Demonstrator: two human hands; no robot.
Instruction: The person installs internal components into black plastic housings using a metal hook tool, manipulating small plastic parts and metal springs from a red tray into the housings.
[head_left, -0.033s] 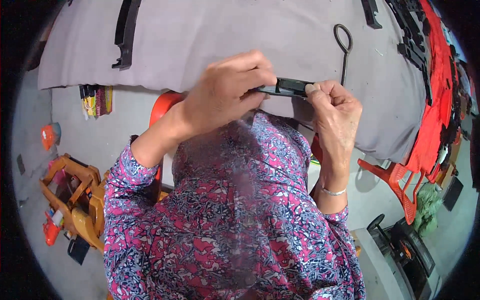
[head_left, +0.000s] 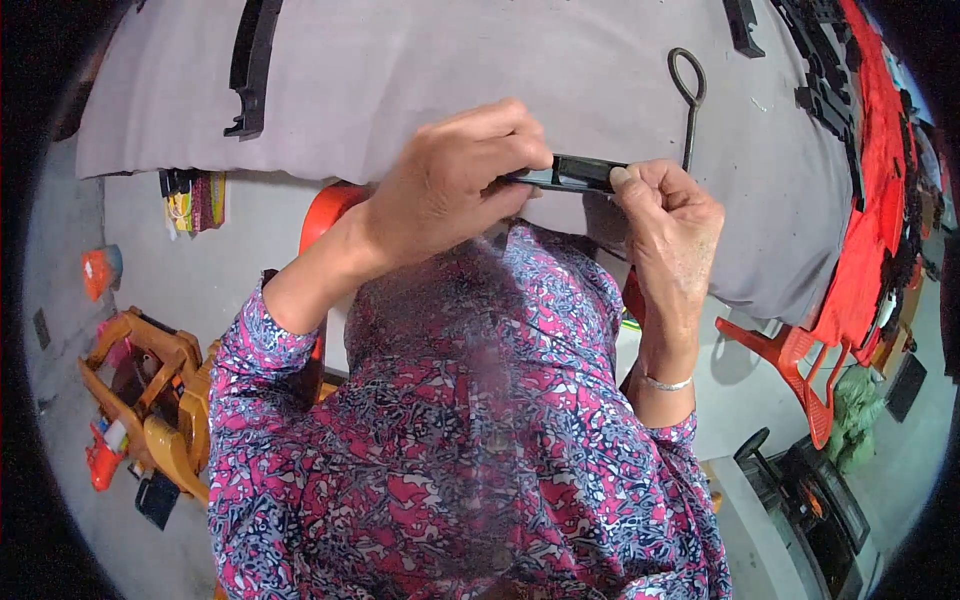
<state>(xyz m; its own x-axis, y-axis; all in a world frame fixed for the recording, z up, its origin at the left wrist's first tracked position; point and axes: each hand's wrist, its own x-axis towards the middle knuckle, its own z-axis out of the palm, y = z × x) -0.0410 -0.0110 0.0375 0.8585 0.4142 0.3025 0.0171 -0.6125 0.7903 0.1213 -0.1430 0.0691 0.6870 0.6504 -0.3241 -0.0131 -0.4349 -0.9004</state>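
Observation:
Between my two hands, over the table's near edge, is a short black plastic part [head_left: 585, 174] with a hollow, channel-like middle. My left hand [head_left: 462, 165] grips its left end with bent fingers, which hide that end. At the other end my right hand [head_left: 668, 205] pinches it, thumb on top and fingers curled. A metal rod with a looped end [head_left: 690, 95] lies on the cloth just beyond my right hand. Farther off to the left lies a long black plastic strip [head_left: 250, 75] with a notched end.
Grey cloth [head_left: 400, 60] covers the table. Several black parts [head_left: 828, 105] lie at the right, by a red cloth [head_left: 880, 190]. A red plastic chair [head_left: 785, 350] stands below that edge; wooden furniture [head_left: 150, 370] is at the lower left. Another red seat edge [head_left: 325, 212] shows beside me.

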